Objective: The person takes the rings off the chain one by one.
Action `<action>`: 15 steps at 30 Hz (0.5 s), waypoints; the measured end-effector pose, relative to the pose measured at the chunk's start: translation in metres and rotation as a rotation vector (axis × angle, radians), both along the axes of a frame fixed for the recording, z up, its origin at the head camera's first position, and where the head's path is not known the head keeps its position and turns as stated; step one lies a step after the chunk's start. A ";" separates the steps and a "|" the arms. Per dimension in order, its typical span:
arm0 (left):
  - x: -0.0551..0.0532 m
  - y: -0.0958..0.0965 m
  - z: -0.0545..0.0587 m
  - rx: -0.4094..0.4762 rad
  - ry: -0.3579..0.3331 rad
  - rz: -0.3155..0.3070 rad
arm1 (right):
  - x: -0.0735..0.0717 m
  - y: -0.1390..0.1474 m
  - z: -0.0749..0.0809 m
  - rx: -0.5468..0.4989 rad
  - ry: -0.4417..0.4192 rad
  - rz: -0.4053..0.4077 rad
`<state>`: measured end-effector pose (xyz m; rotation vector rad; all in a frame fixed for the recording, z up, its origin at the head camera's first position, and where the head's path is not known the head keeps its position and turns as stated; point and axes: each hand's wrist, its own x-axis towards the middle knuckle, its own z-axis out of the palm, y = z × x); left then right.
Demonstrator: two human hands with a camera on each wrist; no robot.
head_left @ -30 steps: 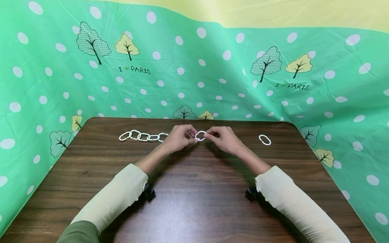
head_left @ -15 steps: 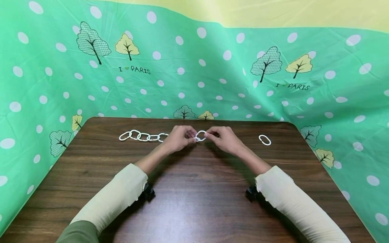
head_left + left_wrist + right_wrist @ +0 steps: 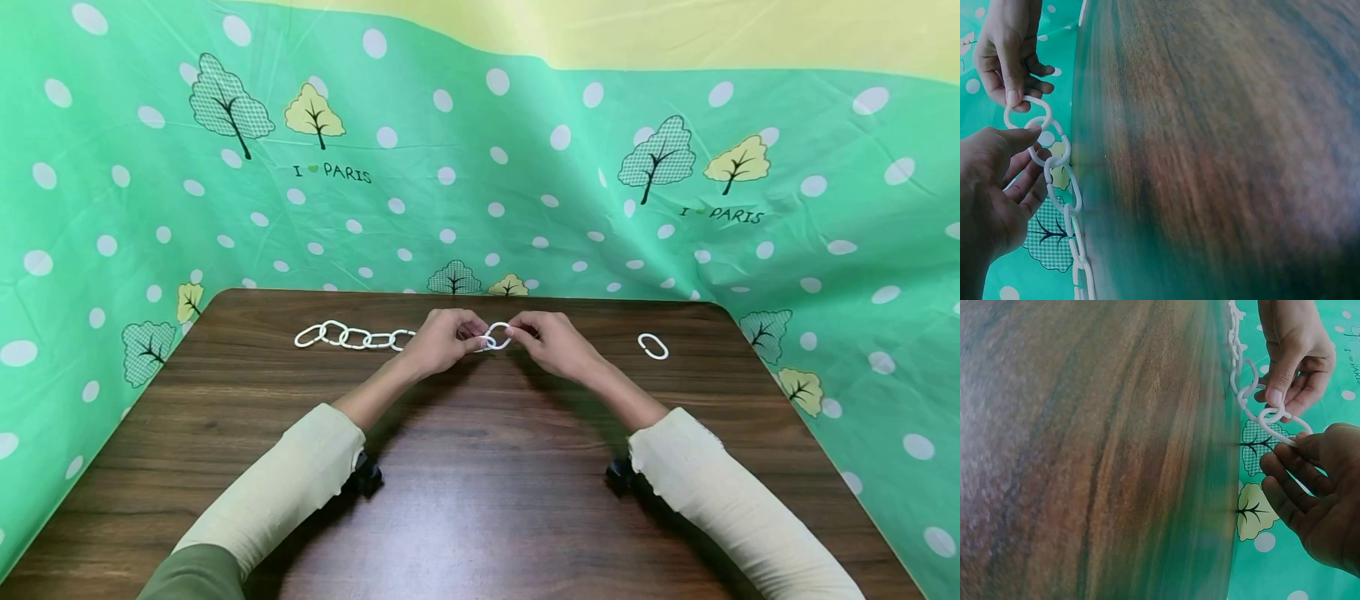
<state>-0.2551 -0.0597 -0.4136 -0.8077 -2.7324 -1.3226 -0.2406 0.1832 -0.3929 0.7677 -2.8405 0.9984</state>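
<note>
White oval plastic-looking end link [image 3: 1049, 111], pinched by the right hand [image 3: 551, 342], sits just right of the left hand [image 3: 442, 343], which pinches its white oval-linked chain [image 3: 367, 340] running left across the brown wood-grain desk's [image 3: 487, 500] far side.

The chain [image 3: 1078, 195] runs off the left wrist view's bottom edge.

White chain [image 3: 367, 339] of oval links: left stretch lay along the counter [image 3: 480, 500] near its far edge, part hidden in head view. White link [image 3: 499, 324] at right end was pinched, overlapping its neighbour.
</note>
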 end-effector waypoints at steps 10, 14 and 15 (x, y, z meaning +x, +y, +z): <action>0.001 0.002 0.001 0.013 0.026 0.000 | 0.002 -0.002 0.001 0.035 0.037 0.028; 0.001 0.002 0.001 0.016 0.031 -0.003 | 0.001 -0.001 -0.001 0.046 0.055 0.041; 0.001 0.002 0.001 0.015 0.031 -0.005 | 0.001 -0.001 -0.001 0.049 0.061 0.044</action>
